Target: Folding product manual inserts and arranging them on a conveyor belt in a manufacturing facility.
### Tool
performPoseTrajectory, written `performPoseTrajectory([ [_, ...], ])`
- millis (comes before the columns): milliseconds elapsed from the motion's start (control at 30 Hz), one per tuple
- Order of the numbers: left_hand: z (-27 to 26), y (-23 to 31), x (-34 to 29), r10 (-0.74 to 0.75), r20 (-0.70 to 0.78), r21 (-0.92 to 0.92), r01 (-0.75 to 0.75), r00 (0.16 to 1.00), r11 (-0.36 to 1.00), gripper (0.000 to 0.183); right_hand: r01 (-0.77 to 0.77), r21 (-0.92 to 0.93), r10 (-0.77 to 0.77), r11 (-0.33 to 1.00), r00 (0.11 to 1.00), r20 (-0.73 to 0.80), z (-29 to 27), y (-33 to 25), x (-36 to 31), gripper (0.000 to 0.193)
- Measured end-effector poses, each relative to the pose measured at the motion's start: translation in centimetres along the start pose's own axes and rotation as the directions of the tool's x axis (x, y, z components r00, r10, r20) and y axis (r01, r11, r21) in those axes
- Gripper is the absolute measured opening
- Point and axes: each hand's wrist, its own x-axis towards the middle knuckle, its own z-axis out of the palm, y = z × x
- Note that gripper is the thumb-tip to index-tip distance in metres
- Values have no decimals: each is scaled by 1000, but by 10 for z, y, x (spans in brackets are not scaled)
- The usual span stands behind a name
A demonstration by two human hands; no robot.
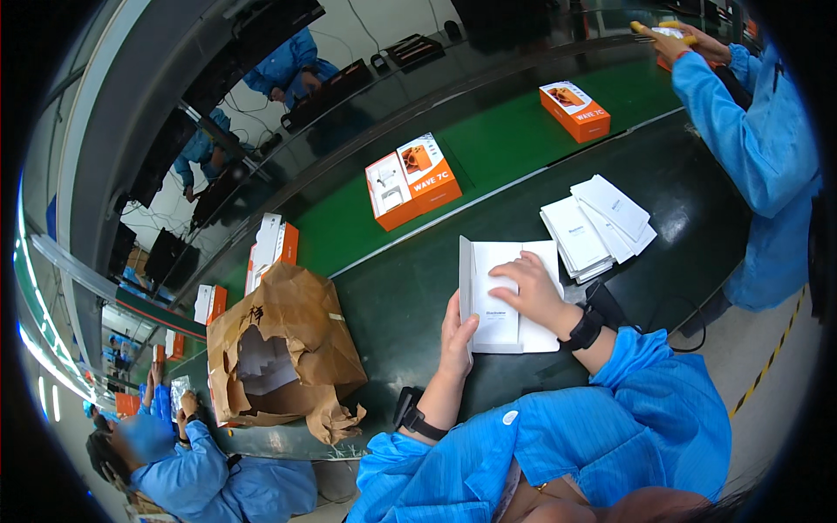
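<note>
In front of me on the dark green bench lies a shallow white cardboard box (pixel 466 261), its inside facing up. My left hand (pixel 453 340) grips its left side wall, the thumb over the edge. A white booklet (pixel 497 324) lies flat inside it. Over the box, my right hand (pixel 536 296) has its fingers bent and apart, resting on or just above the booklet; the fingertips' exact contact is hard to see. A fanned stack of similar white booklets (pixel 580 240) is just beyond my right hand.
A torn brown paper bag (pixel 305 336) stands at left. Orange-and-white product boxes (pixel 414 183) sit along the green belt (pixel 488 144) at the back. A black object (pixel 603 303) with a cable is near my right wrist. Co-workers in blue stand at right (pixel 754 166) and lower left (pixel 196 471).
</note>
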Motion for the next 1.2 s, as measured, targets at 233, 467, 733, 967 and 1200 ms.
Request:
performPoseTrajectory([
  [233,-5,-7,1,94,-87,44,-91,992,995,69,-18,-23,12,1000,972,-235,-14,-11,7,50],
  [467,-13,-21,11,351,-77,755,-175,933,632,66,-422,788,279,448,903,325,18,3,-20,48],
  [733,4,-15,6,334,-131,754,-125,934,645,51,-462,693,421,553,873,247,32,-7,-29,65],
  [967,4,-7,0,222,-87,569,-135,971,812,28,-446,550,379,706,894,238,23,-9,-23,71],
  [1200,6,14,-3,216,-4,749,-140,976,648,19,-467,564,411,681,881,233,26,-11,-23,69],
])
